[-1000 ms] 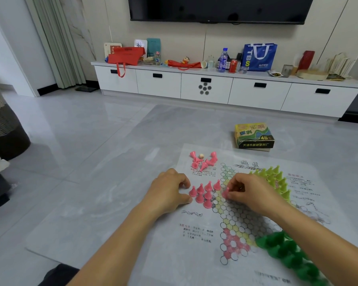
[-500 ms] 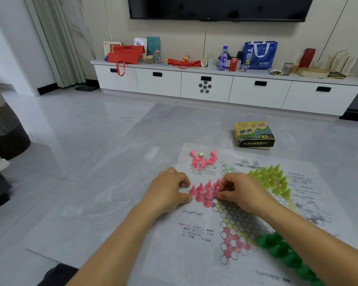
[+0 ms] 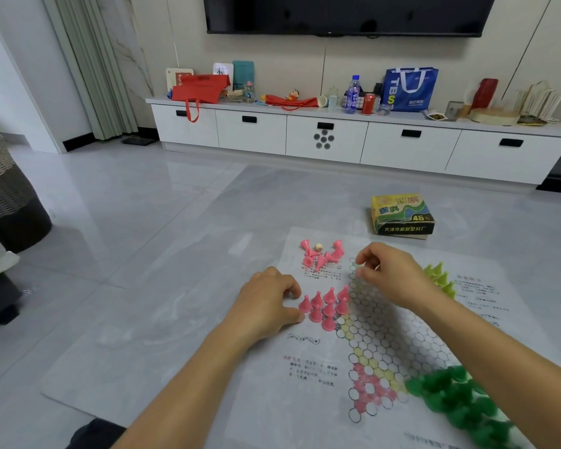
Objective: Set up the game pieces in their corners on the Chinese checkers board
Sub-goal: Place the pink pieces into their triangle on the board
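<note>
1. In the head view, the thin white printed Chinese checkers board sheet (image 3: 379,332) lies flat on the grey floor, its star of hexagons running from near to far.
2. A cluster of pink plastic cone pieces (image 3: 326,306) stands upright in the left corner of the star, packed in rows, probably a corner partly filled.
3. The left hand (image 3: 266,306) rests on the sheet just left of that cluster, knuckles up and fingers curled under. It looks placed to steady the sheet or the row, but whether it holds anything is hidden.
4. The right hand (image 3: 386,273) hovers over the far point of the star, fingers curled and thumb and forefinger tips drawn together. I cannot tell if a piece sits between them.
5. A loose heap of pink cones (image 3: 319,256), mostly tipped over, lies on the far left margin, likely the supply for this colour.
6. Yellow-green cones (image 3: 439,277) stand at the right, partly behind the right wrist, and dark green cones (image 3: 460,403) crowd the near right.
7. A yellow cardboard game box (image 3: 402,215) sits on the floor beyond the sheet.
</note>
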`<state>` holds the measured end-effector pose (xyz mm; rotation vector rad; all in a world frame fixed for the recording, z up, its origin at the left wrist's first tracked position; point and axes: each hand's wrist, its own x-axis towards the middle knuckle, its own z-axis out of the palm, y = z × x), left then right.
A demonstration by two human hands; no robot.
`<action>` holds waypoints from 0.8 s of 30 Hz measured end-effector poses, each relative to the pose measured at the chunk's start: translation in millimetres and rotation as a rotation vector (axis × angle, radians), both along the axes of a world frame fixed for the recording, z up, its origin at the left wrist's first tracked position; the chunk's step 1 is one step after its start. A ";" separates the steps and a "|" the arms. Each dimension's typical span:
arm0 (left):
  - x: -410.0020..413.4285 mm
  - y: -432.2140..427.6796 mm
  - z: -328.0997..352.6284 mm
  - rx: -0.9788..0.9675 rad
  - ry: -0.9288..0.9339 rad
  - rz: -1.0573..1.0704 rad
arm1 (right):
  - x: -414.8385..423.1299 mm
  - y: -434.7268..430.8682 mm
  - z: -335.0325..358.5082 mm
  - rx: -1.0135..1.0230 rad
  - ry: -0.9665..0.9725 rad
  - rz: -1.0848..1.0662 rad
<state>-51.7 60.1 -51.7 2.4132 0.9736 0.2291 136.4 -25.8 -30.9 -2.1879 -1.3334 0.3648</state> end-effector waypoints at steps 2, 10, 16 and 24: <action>0.0 0.0 0.1 -0.002 -0.001 0.003 | 4.6 16.0 -2.4 -0.014 -0.087 0.002; -0.1 2.4 -1.2 -0.006 -0.010 -0.010 | 15.9 57.9 -15.6 -0.161 -0.399 0.084; 0.9 2.8 -0.8 -0.013 -0.014 -0.012 | 21.9 58.3 -10.6 -0.194 -0.462 0.028; 0.7 1.1 -0.6 -0.005 -0.007 -0.006 | 11.7 13.2 13.9 -0.254 -0.452 0.033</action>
